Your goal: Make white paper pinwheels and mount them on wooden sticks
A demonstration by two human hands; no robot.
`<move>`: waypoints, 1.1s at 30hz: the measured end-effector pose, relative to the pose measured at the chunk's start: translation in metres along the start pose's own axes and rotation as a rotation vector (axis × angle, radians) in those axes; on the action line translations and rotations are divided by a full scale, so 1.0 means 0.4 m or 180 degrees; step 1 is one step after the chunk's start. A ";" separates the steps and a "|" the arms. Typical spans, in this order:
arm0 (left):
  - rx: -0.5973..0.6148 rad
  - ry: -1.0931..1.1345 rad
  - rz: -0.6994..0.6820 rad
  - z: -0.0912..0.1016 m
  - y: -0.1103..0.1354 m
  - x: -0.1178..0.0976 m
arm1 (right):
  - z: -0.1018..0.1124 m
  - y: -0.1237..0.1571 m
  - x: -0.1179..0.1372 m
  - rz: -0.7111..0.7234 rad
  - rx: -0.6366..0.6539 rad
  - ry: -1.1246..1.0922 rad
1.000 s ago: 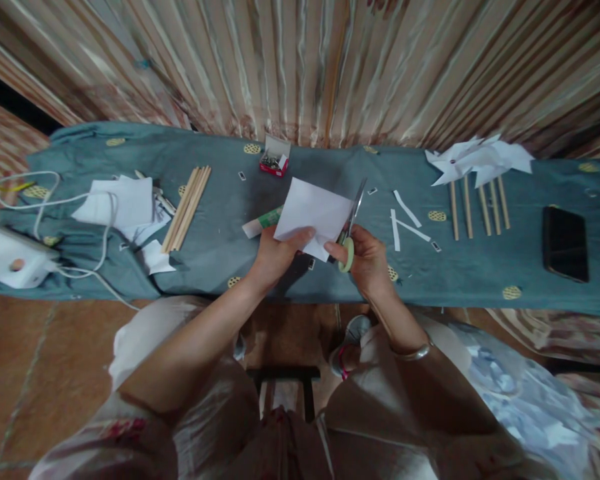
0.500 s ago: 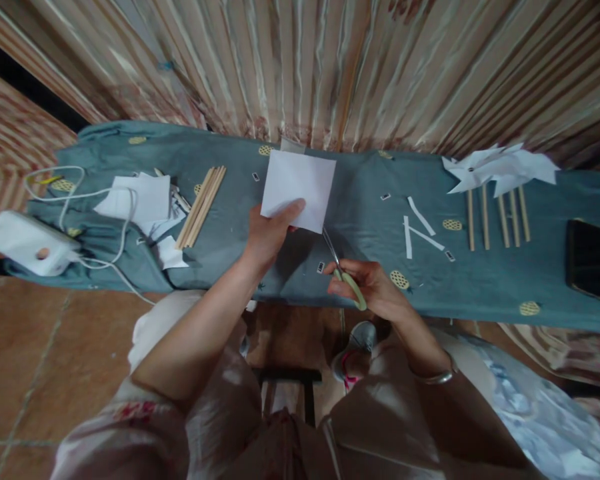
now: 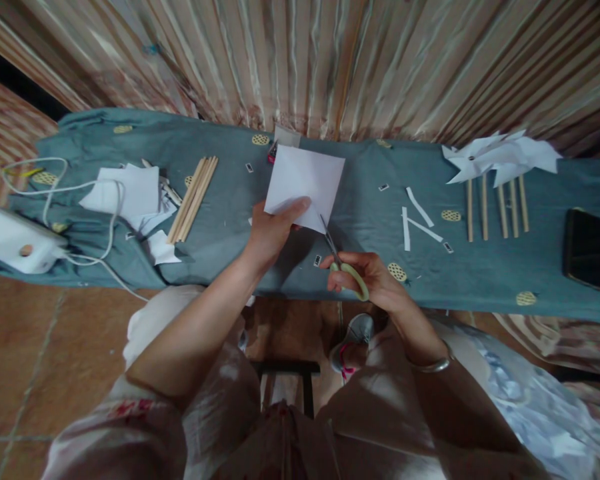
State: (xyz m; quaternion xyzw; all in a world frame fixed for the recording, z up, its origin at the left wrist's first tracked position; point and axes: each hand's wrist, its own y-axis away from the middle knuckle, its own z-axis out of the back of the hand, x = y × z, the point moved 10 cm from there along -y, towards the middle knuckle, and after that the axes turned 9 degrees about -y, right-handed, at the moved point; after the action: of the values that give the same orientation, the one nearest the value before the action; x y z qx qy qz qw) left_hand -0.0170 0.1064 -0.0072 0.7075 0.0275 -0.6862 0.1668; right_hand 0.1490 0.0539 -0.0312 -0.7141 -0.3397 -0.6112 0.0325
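Note:
My left hand [image 3: 273,230] pinches the near edge of a white square of paper [image 3: 306,183] and holds it up above the blue-grey cloth. My right hand [image 3: 367,280] is closed round the pale green handles of a pair of scissors [image 3: 343,260]. The blades point up and left, and their tips meet the paper's lower right corner. A small red box [image 3: 272,152] is mostly hidden behind the paper.
The cloth-covered table [image 3: 230,220] holds white paper pieces [image 3: 127,193], a bundle of wooden sticks [image 3: 193,198], a white device with cables [image 3: 10,239], paper strips [image 3: 416,219], paper pinwheels on sticks [image 3: 497,173] and a black phone [image 3: 587,250]. Striped curtain hangs behind.
The paper went from low over the cloth to lifted and turned. The scissors left its right edge, dropped below it, and their tips now touch its lower corner.

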 end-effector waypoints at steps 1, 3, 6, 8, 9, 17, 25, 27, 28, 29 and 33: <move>0.0005 -0.0004 0.0004 -0.001 0.001 0.000 | -0.001 0.000 0.000 0.0007 0.0008 -0.0005; 0.0005 -0.0021 0.0019 -0.001 0.003 0.000 | -0.002 -0.001 0.002 0.0025 0.0030 0.0016; -0.0008 -0.0072 0.0053 -0.001 0.006 0.000 | -0.004 -0.002 0.003 0.0039 0.0034 0.0050; -0.0023 -0.0106 0.0081 -0.001 0.007 0.002 | -0.004 -0.003 0.002 0.0033 0.0015 0.0035; -0.0028 -0.0106 0.0090 -0.002 0.007 0.003 | -0.004 -0.003 0.002 0.0033 0.0006 0.0024; 0.0015 0.0052 0.0013 -0.005 0.005 0.001 | -0.005 -0.002 0.010 0.0061 -0.0034 0.0070; 0.0051 -0.0051 0.0043 -0.005 0.007 0.004 | -0.001 -0.004 -0.001 -0.0023 -0.0107 -0.0170; 0.0049 -0.0062 0.0042 -0.004 0.007 0.004 | 0.000 -0.005 -0.003 -0.0006 -0.0125 -0.0220; 0.0040 -0.0075 0.0045 -0.004 0.007 0.004 | 0.001 -0.006 -0.004 0.0000 -0.0141 -0.0253; 0.0035 -0.0093 0.0050 -0.003 0.008 0.005 | 0.003 -0.007 -0.007 -0.0009 -0.0162 -0.0295; 0.0006 -0.0168 0.0047 0.000 0.009 0.004 | 0.004 -0.008 -0.019 -0.0132 -0.0168 -0.0422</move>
State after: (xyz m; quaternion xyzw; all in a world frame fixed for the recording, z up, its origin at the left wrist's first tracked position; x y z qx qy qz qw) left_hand -0.0160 0.1028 -0.0079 0.6895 0.0173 -0.7034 0.1718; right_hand 0.1486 0.0537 -0.0397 -0.7464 -0.3396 -0.5719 -0.0216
